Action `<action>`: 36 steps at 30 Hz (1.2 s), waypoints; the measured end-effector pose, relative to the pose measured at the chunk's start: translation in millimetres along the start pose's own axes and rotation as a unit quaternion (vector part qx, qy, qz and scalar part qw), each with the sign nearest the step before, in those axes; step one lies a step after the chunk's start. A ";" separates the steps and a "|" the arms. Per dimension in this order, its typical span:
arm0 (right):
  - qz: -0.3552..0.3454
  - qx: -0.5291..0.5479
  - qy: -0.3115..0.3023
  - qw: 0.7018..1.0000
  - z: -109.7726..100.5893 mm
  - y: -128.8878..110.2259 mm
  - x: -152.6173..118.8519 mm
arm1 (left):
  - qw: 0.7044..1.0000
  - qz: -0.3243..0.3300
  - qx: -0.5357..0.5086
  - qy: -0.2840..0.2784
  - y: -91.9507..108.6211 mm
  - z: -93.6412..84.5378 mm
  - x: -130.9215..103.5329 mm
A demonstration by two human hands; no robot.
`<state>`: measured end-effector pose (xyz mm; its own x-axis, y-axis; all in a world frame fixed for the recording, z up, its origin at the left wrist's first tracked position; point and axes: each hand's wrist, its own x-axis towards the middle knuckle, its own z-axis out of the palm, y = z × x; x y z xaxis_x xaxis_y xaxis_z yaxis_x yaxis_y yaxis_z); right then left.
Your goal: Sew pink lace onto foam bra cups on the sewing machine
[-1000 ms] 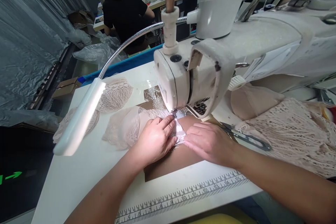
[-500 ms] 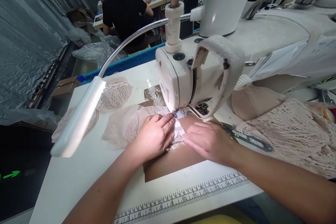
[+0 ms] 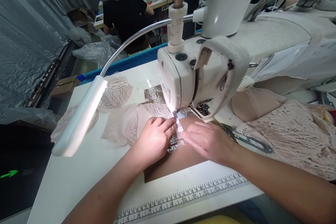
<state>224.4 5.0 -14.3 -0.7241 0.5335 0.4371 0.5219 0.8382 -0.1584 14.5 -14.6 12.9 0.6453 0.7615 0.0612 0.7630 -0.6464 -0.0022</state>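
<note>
A sheer beige lace piece (image 3: 126, 126), shaped like a bra cup, lies at the needle of a white sewing machine (image 3: 181, 77). My left hand (image 3: 157, 138) is closed, its fingertips pressing the lace down just beside the presser foot (image 3: 176, 113). Right of it, my right hand (image 3: 207, 138) is closed with the fingertips pinching the near end of a narrow white edge strip (image 3: 180, 128) of the same piece. Under both hands is a brown covering sheet (image 3: 168, 168) on the machine table. My fingers hide part of the fabric.
Grey-handled scissors (image 3: 252, 141) lie right of my right hand, beside piled beige lace garments (image 3: 294, 129). More lace cups (image 3: 117, 92) rest on the left, under a lit lamp (image 3: 81, 119). A printed ruler (image 3: 183, 199) runs along the front edge. Two people sit beyond.
The white strip between my hands has moved slightly toward the needle. My left fingers have drawn in, showing more shiny tape below them. My right hand stays almost in place.
</note>
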 end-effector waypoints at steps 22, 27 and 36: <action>0.016 0.001 -0.019 1.000 -1.5 1.0 2.4 | 0.999 0.026 -0.009 0.018 -3.3 5.0 -4.7; 0.032 0.009 -0.035 0.999 -1.7 1.5 3.0 | 0.999 0.023 -0.016 0.024 -4.6 5.7 -3.3; 0.044 -0.005 -0.043 0.998 -1.9 1.4 8.2 | 0.999 0.016 -0.013 0.038 -11.7 9.4 -1.7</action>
<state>220.0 10.3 -9.3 -0.7114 0.6127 0.3441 0.5886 0.7871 -0.1845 4.9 -7.9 3.4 0.6632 0.7359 0.1366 0.7407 -0.6715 0.0215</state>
